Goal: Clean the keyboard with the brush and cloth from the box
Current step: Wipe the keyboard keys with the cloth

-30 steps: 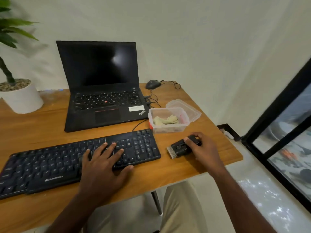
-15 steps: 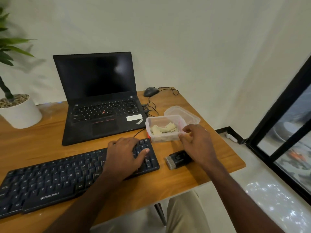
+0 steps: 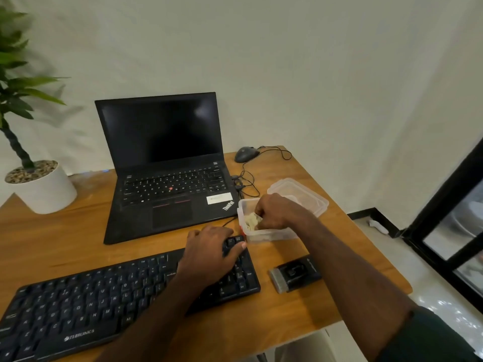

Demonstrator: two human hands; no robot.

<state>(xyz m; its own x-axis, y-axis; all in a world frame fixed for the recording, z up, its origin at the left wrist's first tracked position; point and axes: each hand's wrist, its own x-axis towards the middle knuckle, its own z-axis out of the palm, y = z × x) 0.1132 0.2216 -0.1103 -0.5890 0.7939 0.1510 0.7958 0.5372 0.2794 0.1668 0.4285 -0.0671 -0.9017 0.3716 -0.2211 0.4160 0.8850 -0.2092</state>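
Keyboard (image 3: 125,293) on desk front, steadied under flat left hand (image 3: 209,253); brush (image 3: 294,273) lying beside it, apparently finished with; right hand (image 3: 274,212) in box (image 3: 264,235), fingers curled onto cloth (image 3: 251,220); wiping not yet begun.

Both forearms bare, left hand (image 3: 209,253) and right hand (image 3: 277,211) ungloved; a dark green sleeve (image 3: 428,335) shows nearest the camera, pale trousers (image 3: 305,347) just under the table (image 3: 78,239) edge.

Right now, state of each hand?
Left hand: open, resting flat on the keyboard.
Right hand: in the box, fingers curled on the cloth.
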